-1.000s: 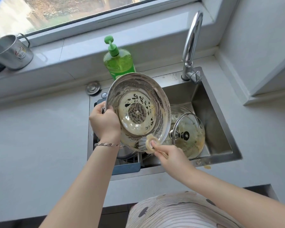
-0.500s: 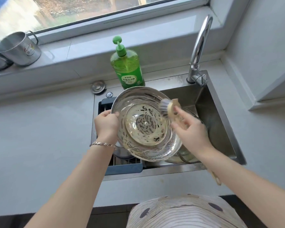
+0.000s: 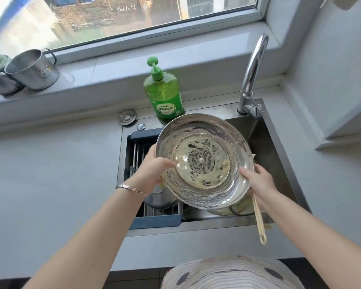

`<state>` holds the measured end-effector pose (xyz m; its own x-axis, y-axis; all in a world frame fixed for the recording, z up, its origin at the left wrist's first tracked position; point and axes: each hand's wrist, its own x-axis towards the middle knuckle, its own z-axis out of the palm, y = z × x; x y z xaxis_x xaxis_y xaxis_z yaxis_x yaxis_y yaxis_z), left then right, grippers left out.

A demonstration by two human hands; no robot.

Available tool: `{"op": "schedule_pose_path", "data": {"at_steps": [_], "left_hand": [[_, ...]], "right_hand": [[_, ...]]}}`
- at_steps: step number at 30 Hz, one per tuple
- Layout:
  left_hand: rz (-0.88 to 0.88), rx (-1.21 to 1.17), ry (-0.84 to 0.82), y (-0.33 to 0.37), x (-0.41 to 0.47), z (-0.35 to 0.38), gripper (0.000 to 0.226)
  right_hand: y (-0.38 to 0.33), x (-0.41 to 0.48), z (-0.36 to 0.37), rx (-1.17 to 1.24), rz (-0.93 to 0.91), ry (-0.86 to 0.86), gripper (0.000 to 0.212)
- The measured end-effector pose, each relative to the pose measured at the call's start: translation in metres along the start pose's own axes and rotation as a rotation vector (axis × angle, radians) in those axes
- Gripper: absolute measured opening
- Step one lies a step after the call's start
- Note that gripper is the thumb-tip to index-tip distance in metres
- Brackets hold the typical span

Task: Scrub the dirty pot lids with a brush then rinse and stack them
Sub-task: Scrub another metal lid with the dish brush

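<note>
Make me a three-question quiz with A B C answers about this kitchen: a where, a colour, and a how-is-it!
1. Where does the metal mug stand? A in the sink B on the windowsill C on the floor
2. What colour is the soap bottle? A red B green C blue
3. How is the big lid? A spotless B broken C smeared, held by both hands

Answers: B, it rests on that ledge; B, bottle and pump are green; C, left hand and right hand grip its streaky rim.
</note>
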<state>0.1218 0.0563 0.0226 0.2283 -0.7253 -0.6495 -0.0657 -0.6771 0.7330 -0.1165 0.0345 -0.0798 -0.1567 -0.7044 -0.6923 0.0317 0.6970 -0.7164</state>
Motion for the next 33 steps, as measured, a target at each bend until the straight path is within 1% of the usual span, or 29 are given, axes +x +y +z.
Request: {"op": "schedule_pose_path", "data": {"at_steps": [2,4,5,7,8,9,10,13,15,16,18,19,20,22,23,24,25,28,29,30,31,33], "left_hand": [[-0.051,-0.060,-0.110,-0.011,-0.007,0.001,0.061],[-0.078,-0.086,-0.165,-0.018,-0.012,0.002,0.062],[-0.082,-0.076,-0.170,-0.020,-0.012,0.001,0.060],[-0.095,-0.046,-0.176,-0.021,-0.013,0.000,0.057],[-0.099,-0.015,-0.181,-0.020,-0.014,-0.001,0.056],[-0.100,0.039,-0.186,-0.018,-0.015,-0.002,0.056],[-0.094,0.111,-0.191,-0.016,-0.017,-0.002,0.056],[-0.040,0.332,-0.225,-0.010,-0.019,0.000,0.057],[0.010,0.433,-0.229,-0.006,-0.019,0.004,0.051],[0.038,0.485,-0.224,-0.005,-0.018,0.004,0.049],[0.054,0.529,-0.232,-0.002,-0.018,0.002,0.057],[0.035,0.500,-0.257,0.000,-0.020,0.001,0.062],[0.016,0.449,-0.289,0.001,-0.024,-0.001,0.063],[-0.013,0.327,-0.341,0.005,-0.032,-0.004,0.061],[-0.025,0.274,-0.352,0.006,-0.035,-0.004,0.061],[-0.028,0.250,-0.355,0.007,-0.036,-0.002,0.061],[-0.020,0.265,-0.359,0.008,-0.035,0.001,0.062],[0.000,0.353,-0.353,0.009,-0.030,0.011,0.066],[0.010,0.371,-0.342,0.009,-0.029,0.012,0.068],[0.027,0.388,-0.333,0.009,-0.030,0.013,0.068],[0.042,0.414,-0.327,0.010,-0.030,0.013,0.067],[0.050,0.444,-0.305,0.011,-0.032,0.011,0.064]], "right_hand": [[0.002,0.003,-0.001,0.042,0.003,-0.002,0.047],[0.001,0.004,-0.002,0.050,-0.029,0.015,0.050],[-0.002,0.004,-0.003,0.028,-0.076,0.053,0.049],[-0.013,0.002,-0.009,-0.095,-0.244,0.170,0.047],[-0.020,-0.001,-0.012,-0.179,-0.359,0.195,0.045],[-0.026,-0.006,-0.014,-0.278,-0.487,0.173,0.043],[-0.033,-0.011,-0.013,-0.388,-0.620,0.101,0.041],[-0.048,-0.042,0.008,-0.644,-1.005,-0.205,0.041],[-0.045,-0.058,0.028,-0.758,-1.219,-0.325,0.038],[-0.043,-0.061,0.036,-0.813,-1.277,-0.350,0.038],[-0.044,-0.058,0.046,-0.892,-1.264,-0.341,0.036],[-0.045,-0.050,0.046,-0.907,-1.206,-0.302,0.037],[-0.048,-0.040,0.045,-0.900,-1.119,-0.243,0.037],[-0.057,-0.022,0.034,-0.863,-0.885,-0.133,0.037],[-0.058,-0.019,0.031,-0.833,-0.803,-0.098,0.036],[-0.058,-0.023,0.032,-0.797,-0.772,-0.093,0.036],[-0.058,-0.032,0.036,-0.765,-0.792,-0.124,0.035],[-0.053,-0.061,0.056,-0.783,-0.961,-0.295,0.035],[-0.054,-0.064,0.058,-0.803,-0.989,-0.304,0.035],[-0.057,-0.060,0.055,-0.792,-0.982,-0.282,0.036],[-0.060,-0.050,0.051,-0.760,-0.929,-0.244,0.035],[-0.062,-0.028,0.038,-0.716,-0.745,-0.161,0.035]]}}
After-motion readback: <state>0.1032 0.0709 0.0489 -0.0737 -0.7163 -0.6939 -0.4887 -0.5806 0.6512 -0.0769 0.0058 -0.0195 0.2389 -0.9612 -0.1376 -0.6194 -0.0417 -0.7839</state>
